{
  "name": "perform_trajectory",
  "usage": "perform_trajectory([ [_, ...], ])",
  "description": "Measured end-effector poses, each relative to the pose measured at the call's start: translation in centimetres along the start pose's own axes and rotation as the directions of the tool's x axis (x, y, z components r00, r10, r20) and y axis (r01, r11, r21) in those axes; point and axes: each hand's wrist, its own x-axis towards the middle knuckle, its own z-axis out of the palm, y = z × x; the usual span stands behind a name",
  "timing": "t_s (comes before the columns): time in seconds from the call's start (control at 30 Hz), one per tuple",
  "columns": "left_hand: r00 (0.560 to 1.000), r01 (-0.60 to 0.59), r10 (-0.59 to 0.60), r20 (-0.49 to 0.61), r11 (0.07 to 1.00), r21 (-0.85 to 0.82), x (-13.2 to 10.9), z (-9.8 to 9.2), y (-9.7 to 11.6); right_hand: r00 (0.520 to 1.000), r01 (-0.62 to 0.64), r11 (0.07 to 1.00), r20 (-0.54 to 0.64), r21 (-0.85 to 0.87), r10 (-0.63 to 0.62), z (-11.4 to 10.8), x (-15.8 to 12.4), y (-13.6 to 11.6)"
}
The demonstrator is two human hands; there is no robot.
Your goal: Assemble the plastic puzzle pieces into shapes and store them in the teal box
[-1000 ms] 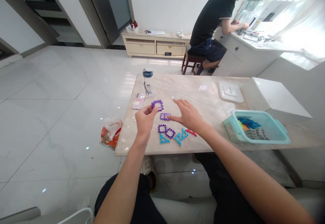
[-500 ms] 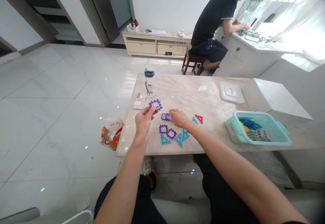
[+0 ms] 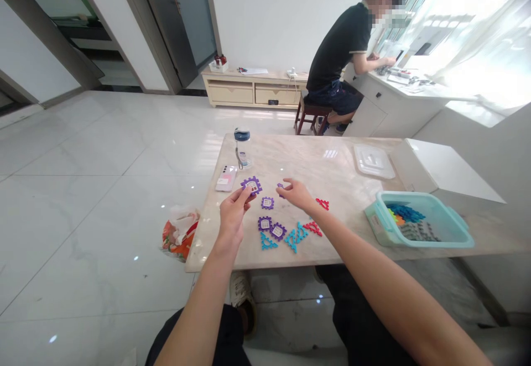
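Note:
Between the thumb and fingers of my left hand (image 3: 234,208) is a purple toothed building tile (image 3: 252,185) with a white window pattern, raised above the table. My right hand (image 3: 296,193) pinches a smaller purple piece (image 3: 281,187), seen almost edge-on and partly covered by the fingers. Below and between the hands lies a purple window tile (image 3: 267,203). Nearer to me, two more purple tiles (image 3: 265,223) lie side by side. Blue triangular pieces (image 3: 269,241) and red triangular pieces (image 3: 313,228) are spread around them, some beneath my right forearm.
A teal bin (image 3: 418,197) with blue, grey and orange pieces stands at the right, beside a white box (image 3: 448,167) and a clear lid (image 3: 373,161). A bottle (image 3: 243,150) and a phone (image 3: 226,178) are at the table's left. A person (image 3: 340,56) sits at a counter beyond.
My right hand has lifted a purple piece off the table, away from the purple tile beside it. My left hand still holds its tile. The view has tilted up slightly.

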Motion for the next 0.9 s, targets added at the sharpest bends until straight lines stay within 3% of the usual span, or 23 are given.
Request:
perform_trajectory([
  [0.03,1.0,-0.017,0.016,0.006,1.0,0.021,0.0,0.1,-0.1,0.999,-0.043,0.976,0.029,0.213,0.037,-0.9,-0.3,-0.2],
  [0.1,0.997,-0.073,0.073,0.011,0.994,0.079,-0.2,0.4,-0.3,0.993,-0.103,0.819,0.112,0.565,0.047,-2.6,-1.2,-0.5],
  [0.2,0.98,-0.198,0.193,0.045,0.965,0.171,-0.6,1.1,-0.9,0.978,-0.172,0.593,0.208,0.786,0.008,-4.1,-3.2,-0.9],
  [0.37,0.889,-0.457,0.42,0.184,0.787,0.414,-2.3,3.1,-1.7,0.949,-0.274,0.469,0.314,0.84,-0.008,-3.8,-6.1,-1.9],
  [0.5,0.813,-0.577,0.525,0.252,0.667,0.472,-3.3,4.6,-2.0,0.942,-0.29,0.423,0.333,0.859,-0.03,-3.7,-7.0,-2.2],
  [0.67,0.766,-0.641,0.551,0.33,0.623,0.448,-3.2,4.9,-2.8,0.955,-0.275,0.398,0.298,0.875,0.004,-3.9,-7.0,-1.7],
  [0.9,0.758,-0.652,0.551,0.349,0.645,0.399,-2.7,4.4,-2.9,0.961,-0.248,0.369,0.277,0.896,-0.026,-3.8,-6.7,-2.0],
])
